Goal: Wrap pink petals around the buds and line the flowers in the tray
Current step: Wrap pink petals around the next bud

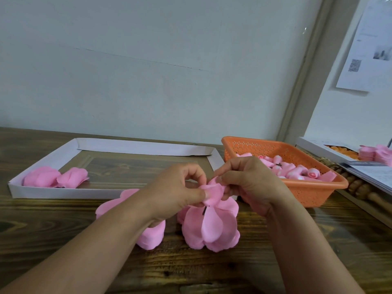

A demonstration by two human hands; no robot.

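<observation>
both hands [214,187] pinch a pink petal [213,195] above loose petals [212,228] before the tray [42,193].

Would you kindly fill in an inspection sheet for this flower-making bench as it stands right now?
Surface: dark wooden table.
Job's things: white tray holding two finished flowers at its left end; orange basket of buds; loose petal sets in front; flower being wrapped.
Clutter: white box with orange and pink pieces; wooden rods at the right.
Grippers: left hand and right hand both pinch the flower being wrapped.
Cables: nothing seen.
Surroundings: pale wall; printed sheet on the right.
</observation>
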